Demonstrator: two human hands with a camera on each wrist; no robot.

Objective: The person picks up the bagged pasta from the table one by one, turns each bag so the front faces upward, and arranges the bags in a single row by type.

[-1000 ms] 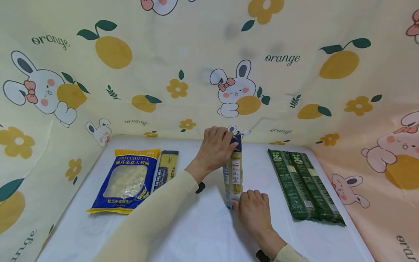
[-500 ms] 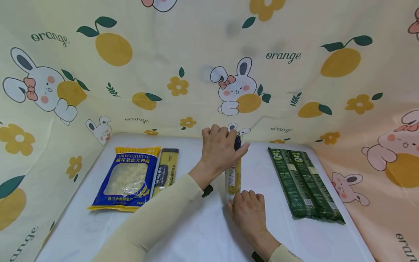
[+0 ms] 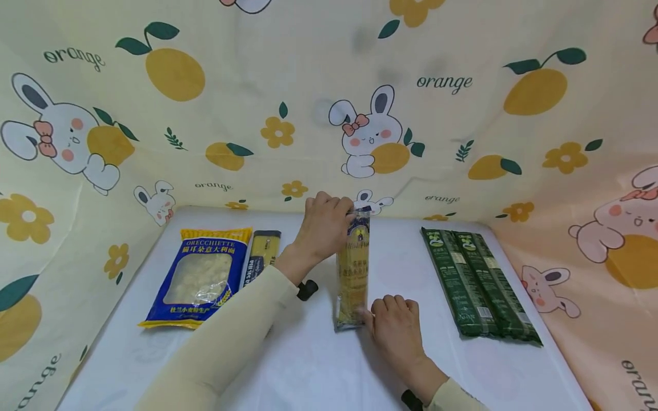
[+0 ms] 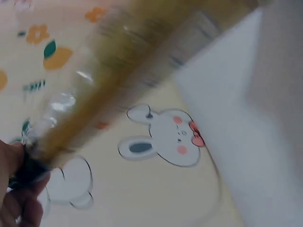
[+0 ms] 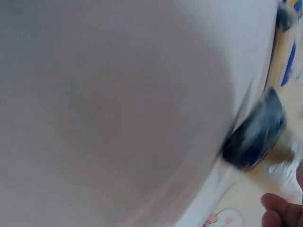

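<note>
A long, clear-wrapped pack of spaghetti [image 3: 353,268] with a dark blue top stands tilted at the middle of the table. My left hand [image 3: 321,225] grips its top end; in the left wrist view the fingers [image 4: 31,208] close round the gathered dark end, and the yellow strands stretch away blurred. Beside the pack's lower right edge is my right hand [image 3: 396,328], its thumb right at the wrapper and its fingers loosely bent. In the right wrist view the dark bottom of the pack [image 5: 255,132] shows just beyond the fingertips [image 5: 274,203].
On the left lie a blue and yellow orecchiette bag [image 3: 197,279] and a narrow spaghetti pack [image 3: 263,251], partly behind my left arm. Two green packs [image 3: 478,285] lie side by side on the right. A printed cloth [image 3: 308,114] rises behind the white table [image 3: 308,365].
My left hand has turned the pack of spaghetti, so its broad printed face shows instead of the labelled side. Hand and pack have shifted slightly left. The right hand stays near the lower end.
</note>
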